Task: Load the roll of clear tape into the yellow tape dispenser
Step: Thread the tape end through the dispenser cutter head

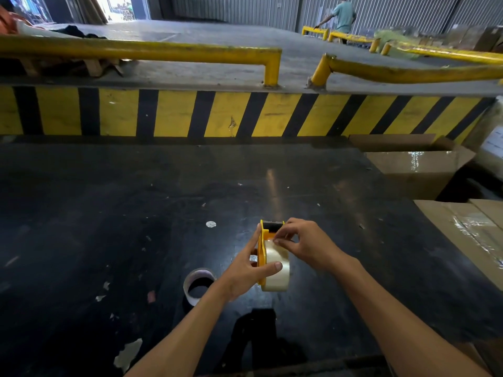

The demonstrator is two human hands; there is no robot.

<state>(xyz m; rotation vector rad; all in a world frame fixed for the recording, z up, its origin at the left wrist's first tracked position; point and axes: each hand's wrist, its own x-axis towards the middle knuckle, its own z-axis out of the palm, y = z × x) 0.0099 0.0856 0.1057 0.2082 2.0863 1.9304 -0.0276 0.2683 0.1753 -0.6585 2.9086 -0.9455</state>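
- Two hands are up over the dark counter, both busy with the same thing — the yellow tape dispenser with the roll of clear tape sitting in it.
- The left hand has the dispenser clamped: its fingers run up the yellow side plate and the thumb presses across the face of the roll, so it's gripping dispenser and roll together, held just above the counter.
- The right hand comes in from the other side, with fingertips pinched together right at the top of the roll, near the dispenser's black front end. Looks like it's pinching the loose end of the tape, but honestly the tape's clear and I can't make out the strip itself.
- A second tape roll lies flat on the counter just left of the left wrist, nobody touching it.
- The counter's scuffed, with bits of old tape and paper stuck all over.
- Cardboard boxes are stacked along the right edge.
- Behind the counter there's a yellow-and-black striped wall topped by yellow railings — and way at the back a person in a teal shirt stands by more railings.
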